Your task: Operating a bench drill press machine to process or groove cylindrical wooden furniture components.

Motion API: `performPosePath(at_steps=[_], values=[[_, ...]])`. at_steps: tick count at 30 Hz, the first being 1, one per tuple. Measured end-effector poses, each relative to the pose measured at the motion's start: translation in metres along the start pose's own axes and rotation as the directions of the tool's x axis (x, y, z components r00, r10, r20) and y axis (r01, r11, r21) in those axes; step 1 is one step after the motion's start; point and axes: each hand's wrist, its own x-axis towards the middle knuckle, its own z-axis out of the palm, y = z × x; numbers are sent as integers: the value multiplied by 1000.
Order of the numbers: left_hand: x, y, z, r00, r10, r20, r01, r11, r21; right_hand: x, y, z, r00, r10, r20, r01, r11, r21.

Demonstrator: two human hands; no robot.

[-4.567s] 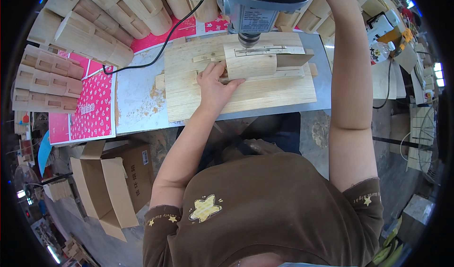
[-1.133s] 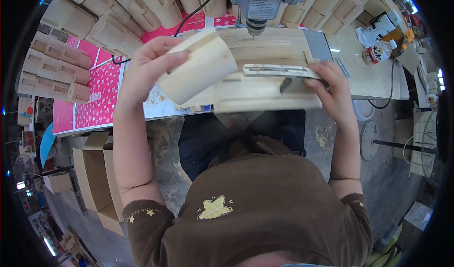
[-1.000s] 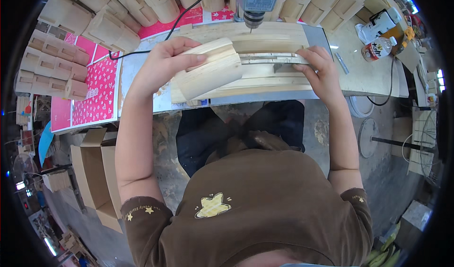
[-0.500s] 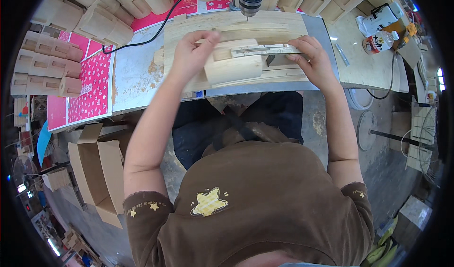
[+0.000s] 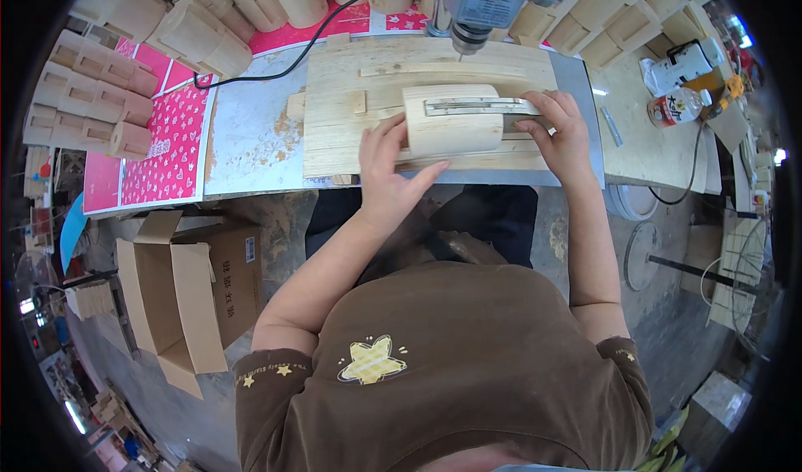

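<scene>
A pale wooden block point(image 5: 455, 135) with a rounded upper face lies on a wooden board jig point(image 5: 334, 138) at the bench. Along its top runs a slim slotted metal strip point(image 5: 472, 106). The strip's right end is pinched between the thumb and fingers of my right hand point(image 5: 561, 134), just past the block's right end. My left hand point(image 5: 391, 167) is at the block's left end, fingers stretched out and thumb spread along the near side; the fingertips appear to touch the wood. Behind the block hangs a drill chuck point(image 5: 470, 39) with a thin bit, apart from it.
Wooden cylinders with slots point(image 5: 92, 100) are stacked at the left and back. A black cable point(image 5: 288, 67) crosses the bench. A plastic bottle point(image 5: 675, 107) and a pen-like tool point(image 5: 612, 127) lie right. An open cardboard box point(image 5: 196, 305) stands on the floor.
The block has shifted right along the strip, so more of the strip lies over it. My left hand has come from the far left side to the block's near left end. The view has shifted slightly.
</scene>
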Motion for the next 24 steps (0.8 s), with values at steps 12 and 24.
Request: performPosePath(at_steps=[12, 24], values=[[48, -44, -4, 998, 31, 51, -47, 933, 356, 39, 7, 34, 995, -33, -99, 34, 999, 12], [48, -48, -8, 992, -8, 127, -36, 939, 341, 166, -34, -84, 628, 578, -522, -90, 720, 689]])
